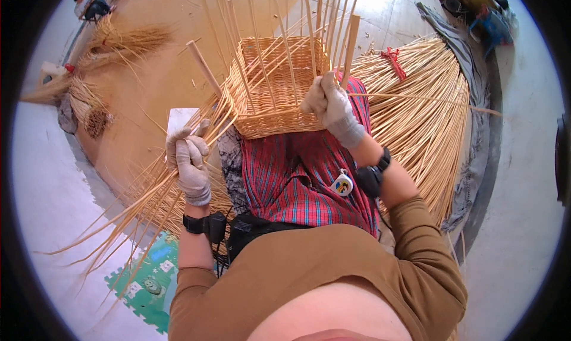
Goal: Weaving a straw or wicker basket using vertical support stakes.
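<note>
Basket (279,124) edge meets right fingers (315,98); left fingers (184,154) stand apart.

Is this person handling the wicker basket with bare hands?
No, the left hand and the right hand are both covered by pale fabric gloves down to the wrists.

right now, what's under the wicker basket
Red plaid cloth shows past the near edge of the wicker basket and at its right. Whatever lies directly beneath its base is covered by the basket itself, so I can't tell.
</note>
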The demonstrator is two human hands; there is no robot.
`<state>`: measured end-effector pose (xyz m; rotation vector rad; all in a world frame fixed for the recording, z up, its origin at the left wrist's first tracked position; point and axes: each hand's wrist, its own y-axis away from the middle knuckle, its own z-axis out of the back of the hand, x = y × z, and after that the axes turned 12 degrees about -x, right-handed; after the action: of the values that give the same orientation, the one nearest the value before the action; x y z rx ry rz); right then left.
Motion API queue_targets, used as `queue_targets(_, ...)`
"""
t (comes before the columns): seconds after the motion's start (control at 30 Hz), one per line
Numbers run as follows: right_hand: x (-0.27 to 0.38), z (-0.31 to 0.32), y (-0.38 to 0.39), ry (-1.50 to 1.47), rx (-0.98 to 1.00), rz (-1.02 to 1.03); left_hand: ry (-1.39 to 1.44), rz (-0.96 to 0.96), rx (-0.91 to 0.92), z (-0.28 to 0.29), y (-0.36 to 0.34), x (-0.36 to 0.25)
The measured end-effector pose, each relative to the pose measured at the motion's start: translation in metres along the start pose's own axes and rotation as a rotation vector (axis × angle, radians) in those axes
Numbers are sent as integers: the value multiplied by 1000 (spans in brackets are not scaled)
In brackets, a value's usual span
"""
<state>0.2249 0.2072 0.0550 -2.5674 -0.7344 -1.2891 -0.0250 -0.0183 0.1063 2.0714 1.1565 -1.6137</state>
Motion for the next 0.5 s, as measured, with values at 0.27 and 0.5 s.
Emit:
queue_targets(0.27, 9, 13, 20, 454, -156, 159, -298, -148, -234, -45, 59, 66)
queue_targets(0.5, -20, 27, 27, 572, -474, 277, -1349, -631, 364, -8, 21, 127)
